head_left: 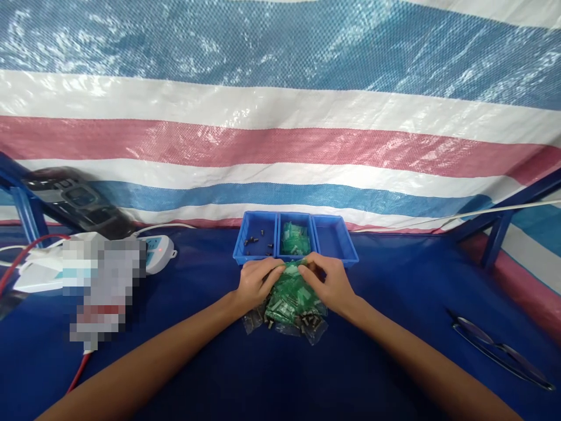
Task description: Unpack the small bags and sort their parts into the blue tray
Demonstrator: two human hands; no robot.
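Between them, my left hand (259,282) and my right hand (329,282) pinch the upper edge of a small green plastic bag (293,269), one at each side. What the bag holds is hard to make out; something pale shows through. Just beneath lies a pile of similar green packets (287,301), and clear bags with small dark metal parts (312,321) stick out at its near edge. Directly beyond my hands stand three blue trays: the left tray (256,251) has a few loose screw-like parts, the middle tray (294,255) carries green packets, and the right tray (335,240) shows only its bare bottom.
Eyeglasses (499,351) lie on the blue table surface (394,280) at the right. To the left are a power strip (158,254), cables, a blurred-out object (105,286) and a dark plastic-wrapped item (81,199). A striped tarp (280,146) hangs behind.
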